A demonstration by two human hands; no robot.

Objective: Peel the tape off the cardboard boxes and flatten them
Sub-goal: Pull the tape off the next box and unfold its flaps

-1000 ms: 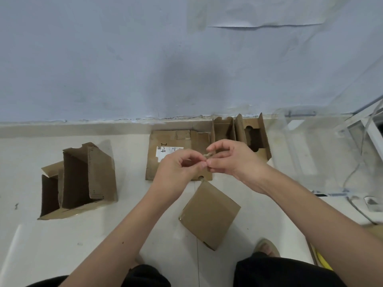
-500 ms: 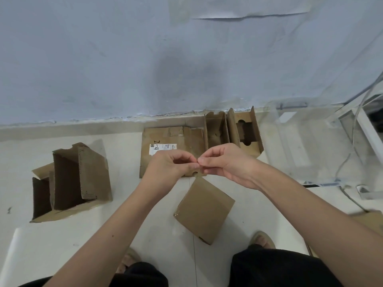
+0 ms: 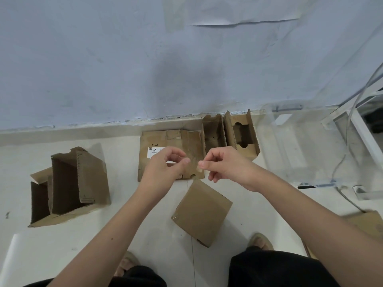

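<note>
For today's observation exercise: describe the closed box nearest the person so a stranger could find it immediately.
Start at the pale floor between the person's forearms. The small closed box lies there, turned diagonally, just this side of the flattened cardboard. Unlike its opened neighbours, it is still sealed.

hands (image 3: 165, 168) apart above flattened cardboard (image 3: 191, 141), small box (image 3: 202, 212) below

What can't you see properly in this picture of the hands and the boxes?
- Clear tape between left hand and right hand: see-through, its edges barely show in the head view.
- Label on the flattened box: partly covered by the left hand.
- Small closed box: only its top and one side show; underside hidden.
- Cardboard at the right: cut off by the frame edge and the right arm.
</note>
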